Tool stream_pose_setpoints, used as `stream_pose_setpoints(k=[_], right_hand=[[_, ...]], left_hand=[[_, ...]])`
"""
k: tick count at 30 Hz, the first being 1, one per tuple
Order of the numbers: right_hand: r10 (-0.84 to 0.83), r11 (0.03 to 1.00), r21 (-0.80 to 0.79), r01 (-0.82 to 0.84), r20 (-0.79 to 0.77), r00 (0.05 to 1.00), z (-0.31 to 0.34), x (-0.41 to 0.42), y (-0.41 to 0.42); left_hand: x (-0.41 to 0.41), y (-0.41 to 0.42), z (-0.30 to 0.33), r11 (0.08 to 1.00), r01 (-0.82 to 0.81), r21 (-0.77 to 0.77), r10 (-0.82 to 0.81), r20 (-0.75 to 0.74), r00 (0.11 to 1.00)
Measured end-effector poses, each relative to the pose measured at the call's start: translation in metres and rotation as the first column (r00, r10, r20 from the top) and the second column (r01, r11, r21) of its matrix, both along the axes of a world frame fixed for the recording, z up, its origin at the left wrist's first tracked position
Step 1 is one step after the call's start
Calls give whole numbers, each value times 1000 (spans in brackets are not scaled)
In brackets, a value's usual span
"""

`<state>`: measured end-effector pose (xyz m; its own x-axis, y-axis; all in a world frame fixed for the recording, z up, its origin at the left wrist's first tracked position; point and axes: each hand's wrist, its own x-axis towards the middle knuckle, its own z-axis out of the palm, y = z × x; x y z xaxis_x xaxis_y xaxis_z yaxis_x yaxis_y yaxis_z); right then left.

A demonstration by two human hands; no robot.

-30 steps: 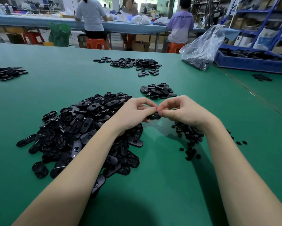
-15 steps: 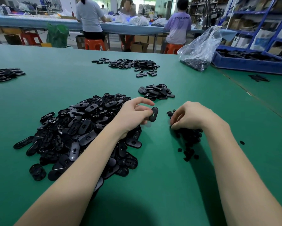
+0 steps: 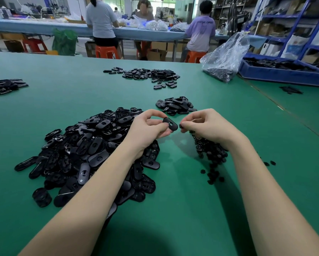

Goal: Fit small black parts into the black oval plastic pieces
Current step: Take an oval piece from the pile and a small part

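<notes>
Head cam, looking down at the green bench [image 3: 182, 209] with both forearms reaching in from the bottom edge. Using the big pile of oval pieces [image 3: 92, 154] as the landmark: it sits under and left of the left forearm, a loose heap of flat black oval plastic shells, some showing a slot in the middle.

Just right of that pile's far end, the left hand [image 3: 147, 130] is up off the bench, thumb and fingers pinching one oval piece [image 3: 170, 123] by its left end, slotted face toward the camera. Right next to it the right hand [image 3: 208, 128] has its fingertips curled in, pinching a small black part [image 3: 181, 126] that's just beside the oval's right tip. Can't tell if they're actually touching, looks like a sliver of gap.

Below the right hand, so to the right of the big pile, there's a smaller scatter of small round black parts [image 3: 212, 156], with a couple of strays [image 3: 270, 163] further right.

Beyond the big pile, a small heap of ovals [image 3: 176, 106] lies just past the hands. Further back is a wider spread of black pieces [image 3: 151, 74], and another bunch [image 3: 5, 85] off at the left edge. Far right of all that: a clear plastic bag [image 3: 225, 58] with dark parts inside, and a blue tray [image 3: 284, 74] holding more black pieces.

Way behind, three people sit on orange stools [image 3: 107, 51] at another long bench.
</notes>
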<state>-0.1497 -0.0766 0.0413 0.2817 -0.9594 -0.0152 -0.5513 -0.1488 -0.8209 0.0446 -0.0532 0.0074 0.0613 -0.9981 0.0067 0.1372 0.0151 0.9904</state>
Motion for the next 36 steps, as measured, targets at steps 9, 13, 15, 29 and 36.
stream_pose_setpoints(k=[9,13,15,29,36], right_hand=[[-51,998,40,47,117,992,-4,13,4],[-113,994,20,111,142,983,-5,15,1],[-115,993,11,115,143,983,-5,15,1],[-172,984,-17,176,136,976,-6,17,1],[-86,996,20,84,227,970,-11,17,0]], left_hand=[[1,1,0,998,47,-32,-46,23,999],[1,2,3,997,68,-47,-66,41,997],[1,2,3,996,71,-55,-67,60,996],[6,2,7,994,98,-52,-94,67,993],[4,2,9,995,96,11,-96,56,994]])
